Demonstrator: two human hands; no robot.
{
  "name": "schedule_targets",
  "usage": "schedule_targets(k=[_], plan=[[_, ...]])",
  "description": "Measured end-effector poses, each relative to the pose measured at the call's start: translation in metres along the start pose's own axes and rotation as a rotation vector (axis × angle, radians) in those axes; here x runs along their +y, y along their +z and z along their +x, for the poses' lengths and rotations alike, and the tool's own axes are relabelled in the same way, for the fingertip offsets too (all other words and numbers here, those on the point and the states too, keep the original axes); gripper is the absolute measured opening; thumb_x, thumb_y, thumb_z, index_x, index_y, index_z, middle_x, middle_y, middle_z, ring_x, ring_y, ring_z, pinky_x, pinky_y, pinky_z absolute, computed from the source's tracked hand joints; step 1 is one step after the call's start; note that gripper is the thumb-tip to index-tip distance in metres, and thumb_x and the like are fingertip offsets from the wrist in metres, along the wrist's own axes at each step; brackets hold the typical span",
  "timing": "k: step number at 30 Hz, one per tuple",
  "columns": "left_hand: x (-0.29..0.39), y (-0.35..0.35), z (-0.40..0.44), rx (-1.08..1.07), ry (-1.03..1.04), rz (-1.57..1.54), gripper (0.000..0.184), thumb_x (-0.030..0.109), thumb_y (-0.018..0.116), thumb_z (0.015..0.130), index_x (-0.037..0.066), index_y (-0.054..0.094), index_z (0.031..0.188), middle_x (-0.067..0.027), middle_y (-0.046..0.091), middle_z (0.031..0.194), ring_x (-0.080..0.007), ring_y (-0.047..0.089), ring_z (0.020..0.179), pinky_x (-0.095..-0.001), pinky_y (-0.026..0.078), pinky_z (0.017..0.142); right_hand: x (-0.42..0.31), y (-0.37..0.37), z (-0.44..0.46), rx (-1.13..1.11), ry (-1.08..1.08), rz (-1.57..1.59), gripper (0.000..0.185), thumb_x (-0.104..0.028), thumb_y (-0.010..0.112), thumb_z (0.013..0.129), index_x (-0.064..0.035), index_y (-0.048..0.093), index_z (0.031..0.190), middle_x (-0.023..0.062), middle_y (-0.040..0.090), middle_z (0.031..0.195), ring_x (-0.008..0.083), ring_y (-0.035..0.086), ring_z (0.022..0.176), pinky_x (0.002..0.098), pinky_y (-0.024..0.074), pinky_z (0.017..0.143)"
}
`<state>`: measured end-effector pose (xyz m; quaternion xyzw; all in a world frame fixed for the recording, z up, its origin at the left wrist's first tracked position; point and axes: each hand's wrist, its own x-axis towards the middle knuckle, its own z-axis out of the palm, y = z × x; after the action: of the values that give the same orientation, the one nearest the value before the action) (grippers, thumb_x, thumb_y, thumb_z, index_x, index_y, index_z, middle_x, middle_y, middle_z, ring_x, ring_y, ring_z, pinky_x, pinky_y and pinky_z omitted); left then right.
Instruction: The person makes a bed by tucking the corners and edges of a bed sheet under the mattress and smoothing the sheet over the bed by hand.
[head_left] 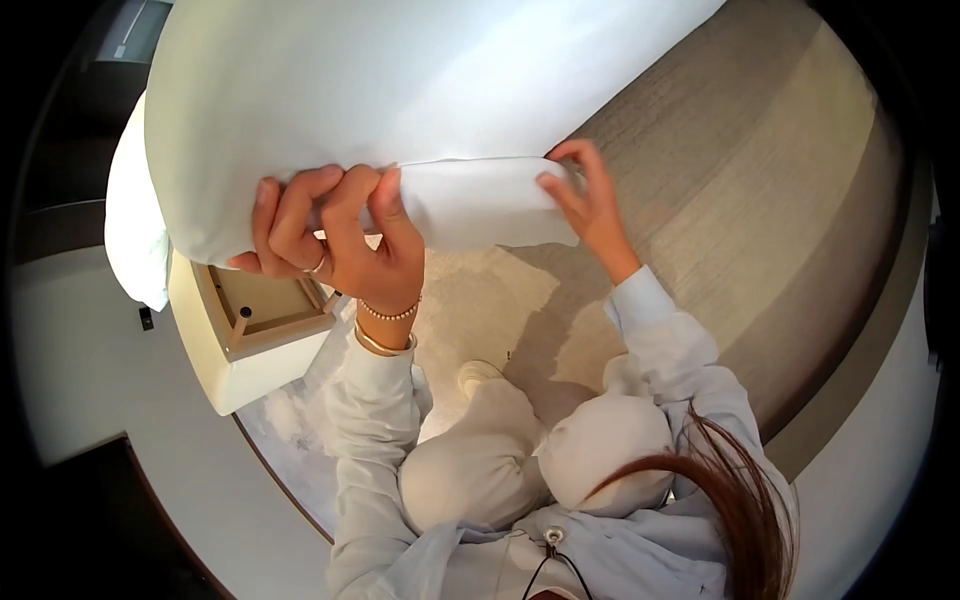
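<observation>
A large, plump white pillow [330, 90] fills the top of the view, with a flap of white fabric [490, 200] hanging at its near edge. My left hand [350, 230], wearing a ring and bracelets, is closed on that edge, its thumb and fingers pinching the cloth. At the flap's right end, my right hand [588, 200] grips the corner between thumb and index finger. The cloth between both hands is drawn fairly straight. Some fingertips of the left hand disappear behind the fabric.
Left of the pillow, a cream upholstered stool [270, 385] shows its wooden underside and short dark feet. Another white, soft-looking item [135, 215] is behind the pillow. My bent knees [610, 450] are just below the hands, over a pale patterned rug [480, 290]. Brown flooring [760, 190] extends to the right.
</observation>
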<state>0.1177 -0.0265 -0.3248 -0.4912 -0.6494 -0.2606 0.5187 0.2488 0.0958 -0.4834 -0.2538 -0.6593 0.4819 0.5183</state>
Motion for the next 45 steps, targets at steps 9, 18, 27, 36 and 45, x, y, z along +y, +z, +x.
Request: schedule_targets(k=[9, 18, 27, 36, 45], plan=[[-0.012, -0.004, -0.003, 0.01, 0.186, -0.093, 0.01, 0.024, 0.065, 0.077, 0.017, 0.058, 0.077, -0.0017, 0.049, 0.107, -0.0296, 0.04, 0.117, -0.0523, 0.001, 0.107, 0.015, -0.064, 0.054, -0.574, -0.482, -0.603, 0.013, -0.024, 0.061, 0.078, -0.012, 0.055, 0.08, 0.0093, 0.054, 0.061, 0.0286, 0.054, 0.055, 0.0368, 0.0442, 0.05], [-0.023, -0.029, -0.068, -0.149, 0.442, -0.266, 0.031, 0.017, 0.061, 0.076, 0.014, 0.051, 0.105, -0.0084, 0.043, 0.111, -0.0305, 0.039, 0.116, -0.0506, 0.022, 0.107, 0.027, -0.071, 0.06, -0.616, -0.64, -0.623, 0.015, -0.021, 0.062, 0.073, -0.0102, 0.052, 0.079, 0.0051, 0.051, 0.062, 0.0246, 0.053, 0.06, 0.0339, 0.0422, 0.051], [-0.013, -0.015, -0.051, -0.329, 0.227, -0.019, 0.046, 0.029, 0.054, 0.081, 0.009, 0.052, 0.122, -0.0195, 0.022, 0.142, -0.041, 0.005, 0.133, -0.0559, 0.006, 0.106, 0.022, -0.076, 0.081, -0.617, -0.74, -0.804, 0.016, -0.028, 0.06, 0.078, -0.0133, 0.053, 0.079, 0.0033, 0.054, 0.062, 0.0213, 0.054, 0.056, 0.034, 0.0397, 0.045], [0.015, 0.023, -0.045, -0.196, 0.147, 0.121, 0.075, 0.063, 0.059, 0.067, 0.014, 0.05, 0.124, -0.031, 0.006, 0.143, -0.0476, -0.011, 0.131, -0.0665, -0.013, 0.096, -0.004, -0.014, -0.039, -0.05, 0.373, -0.135, 0.023, -0.02, 0.069, 0.074, -0.0111, 0.055, 0.089, 0.0038, 0.06, 0.083, 0.0204, 0.057, 0.061, 0.032, 0.0451, 0.051], [0.017, 0.022, -0.047, -0.21, 0.154, 0.141, 0.072, 0.068, 0.054, 0.07, 0.02, 0.05, 0.123, -0.0306, 0.01, 0.142, -0.0485, -0.018, 0.129, -0.0686, -0.012, 0.094, -0.002, 0.01, -0.046, -0.228, -0.257, -0.286, 0.048, -0.002, 0.06, 0.066, -0.0089, 0.055, 0.113, 0.0065, 0.051, 0.117, 0.0282, 0.051, 0.1, 0.0406, 0.0415, 0.088]])
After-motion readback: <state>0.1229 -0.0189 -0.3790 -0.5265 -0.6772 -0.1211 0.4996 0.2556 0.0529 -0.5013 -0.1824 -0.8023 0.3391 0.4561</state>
